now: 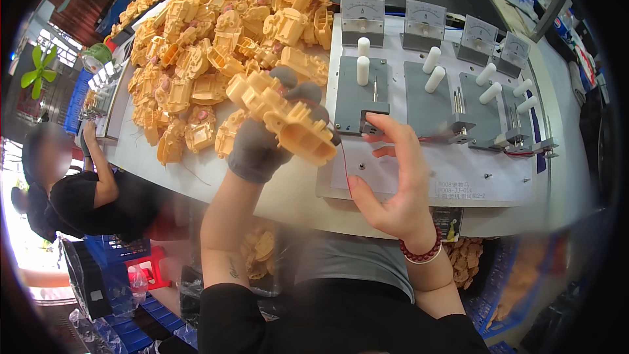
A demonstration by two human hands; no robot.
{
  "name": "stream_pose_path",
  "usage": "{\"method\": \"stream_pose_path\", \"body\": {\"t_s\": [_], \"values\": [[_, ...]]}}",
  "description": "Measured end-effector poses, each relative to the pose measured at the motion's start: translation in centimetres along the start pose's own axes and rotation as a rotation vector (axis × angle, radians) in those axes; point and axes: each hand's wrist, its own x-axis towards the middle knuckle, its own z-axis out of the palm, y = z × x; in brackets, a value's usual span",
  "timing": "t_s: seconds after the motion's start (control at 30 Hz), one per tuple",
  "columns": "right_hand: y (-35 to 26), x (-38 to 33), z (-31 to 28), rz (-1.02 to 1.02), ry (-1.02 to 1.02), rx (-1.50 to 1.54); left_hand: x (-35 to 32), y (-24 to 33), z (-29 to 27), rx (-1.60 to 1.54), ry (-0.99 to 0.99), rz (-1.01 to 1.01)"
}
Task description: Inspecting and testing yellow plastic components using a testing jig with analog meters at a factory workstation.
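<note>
My left hand, in a dark grey glove, is closed around a yellow-orange plastic housing with an open rectangular cavity facing me. A thin red wire hangs from the housing's side toward my right thumb. My right hand is bare, with its fingers apart, and a red beaded bracelet circles the wrist. Its index fingertip lies at the small black block at the front of the leftmost grey test station. Whether that finger presses the block, I cannot tell.
A large heap of similar yellow housings covers the table's left side. Several analog meters and white-knobbed grey stations stand on a white board at right. A co-worker sits at far left. Blue crates stand below.
</note>
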Motion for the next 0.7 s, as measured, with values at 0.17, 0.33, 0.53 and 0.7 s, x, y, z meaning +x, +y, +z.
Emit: {"method": "stream_pose_path", "body": {"t_s": [0.17, 0.33, 0.53, 0.7], "values": [[0.7, -0.1, -0.6, -0.051, -0.062, 0.06, 2.8, 1.6, 0.0, 0.108, -0.026, 0.019], [0.3, 0.1, -0.7, -0.053, -0.073, 0.06, 10.4, 6.6, 1.1, 1.729, -0.329, 0.739], [0.3, 0.0, -0.9, -0.074, -0.115, 0.088, 15.0, 7.4, 0.6, 1.819, -0.555, 0.247], [0.7, -0.1, -1.0, -0.071, -0.106, 0.068, 14.5, 6.5, 3.5, 1.876, -0.749, 0.087]]}}
